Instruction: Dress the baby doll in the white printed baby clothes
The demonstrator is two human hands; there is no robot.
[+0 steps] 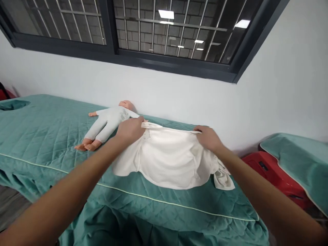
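Observation:
A white baby garment [171,157], apparently a small long-sleeved top, is stretched between my two hands above the green quilted bed. My left hand [131,130] is closed on its upper left corner. At the upper right corner, my right hand [208,137] pinches the fabric's edge. The lower part of the cloth droops onto or just over the cover, and a bunched piece hangs below my right wrist. Just left of my left hand, a baby doll [112,118] in a pale suit lies on its back, head toward the wall.
The bed [46,126] has a green quilted cover with light piping and a face hole [14,105] at the far left. Behind it rises a white wall [164,92] with a dark-framed, barred window [174,30]. Red hard-shell objects [271,171], partly under green cloth, stand at right.

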